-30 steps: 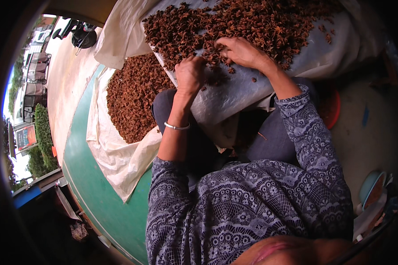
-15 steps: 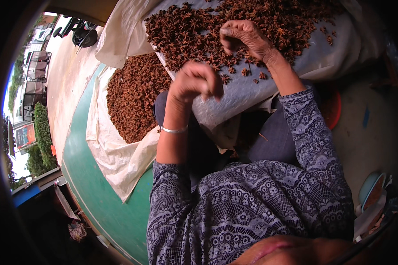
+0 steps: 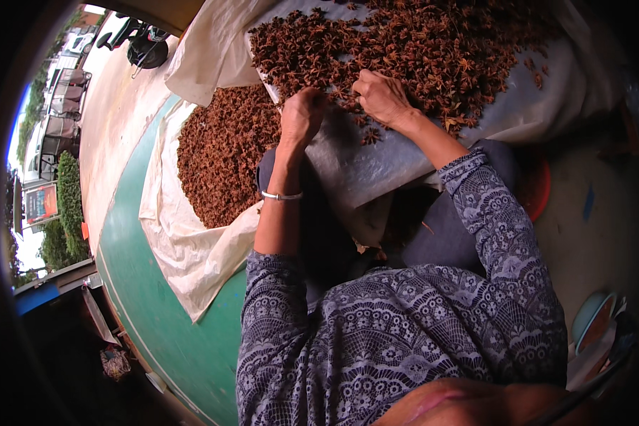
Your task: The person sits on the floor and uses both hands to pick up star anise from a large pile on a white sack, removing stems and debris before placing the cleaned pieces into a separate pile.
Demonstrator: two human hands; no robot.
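Observation:
Dried star anise (image 3: 433,57) lies spread over a pale plastic sheet (image 3: 355,167) on the raised surface in front of me. My left hand (image 3: 304,117) is closed at the left near edge of the spread, its fingers curled inward, and what they hold is hidden. Close by on its right, my right hand (image 3: 383,99) bends down with its fingers drawn together at the near side of the star anise. Its fingertips are partly hidden, so I cannot make out what is between them. A few loose pieces lie on the sheet just below the right hand.
A heap of small brown pieces (image 3: 227,156) sits lower on the left, on a whitish sheet (image 3: 184,277) over the green floor (image 3: 135,298). My knees are under the plastic's near edge. A red basin (image 3: 536,188) is at right, a pale-blue bowl (image 3: 593,319) at lower right.
My left hand has moved up to the edge of the star anise. My right hand has come down and left a little, so the two hands are closer together.

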